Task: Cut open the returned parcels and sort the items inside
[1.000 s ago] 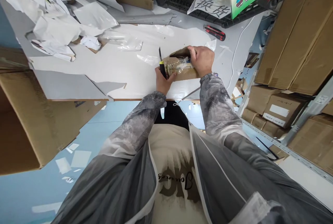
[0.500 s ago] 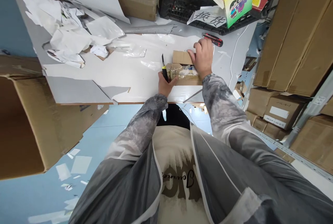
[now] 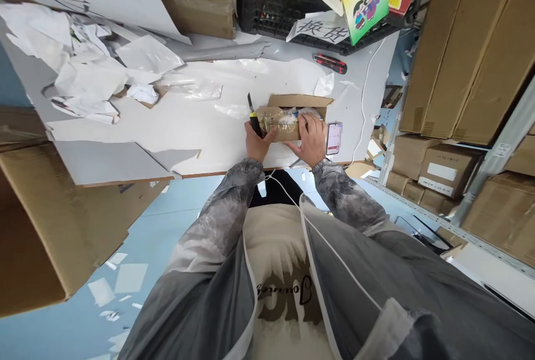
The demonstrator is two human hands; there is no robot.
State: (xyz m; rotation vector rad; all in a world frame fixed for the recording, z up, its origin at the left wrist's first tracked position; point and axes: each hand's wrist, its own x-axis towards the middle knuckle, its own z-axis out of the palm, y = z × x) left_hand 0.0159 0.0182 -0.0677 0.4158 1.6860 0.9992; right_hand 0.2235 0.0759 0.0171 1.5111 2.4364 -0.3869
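The small cardboard box (image 3: pixel 288 133) lay on the table (image 3: pixel 175 126) near its front edge, with 1 long flap standing along its far side and shiny tape over its front. At the box's left end, the left hand (image 3: pixel 257 145) was curled around a black-and-yellow knife (image 3: pixel 254 123), blade bared and pointing away from the body, its thumb against the cardboard. At the box's right part, the right hand (image 3: pixel 311 136) was half open, fingers bent over the top; whether it gripped anything inside, I could not tell. Just right of the box lay a phone (image 3: pixel 334 138), screen lit.

The tabletop around the box was white, greyer toward the sides. Left of the box lay a strip of clear film (image 3: pixel 232 110); beyond its far right corner were a crumpled plastic scrap (image 3: pixel 324 85) and a red-and-black cutter (image 3: pixel 330 63). A white cord (image 3: pixel 364 103) curved down well to its right. Far left of the box, torn paper (image 3: pixel 92 73) was heaped. Beyond it stood a black crate (image 3: pixel 267 17) with a green booklet (image 3: pixel 365 0) and a sign bearing 2 characters (image 3: pixel 320 28).

Well left of the box gaped a large open carton (image 3: pixel 54 226), beside blue floor (image 3: pixel 159 232) littered with paper. Far right of it rose a metal shelf (image 3: pixel 501 149) and 3 tall cartons (image 3: pixel 468 42).
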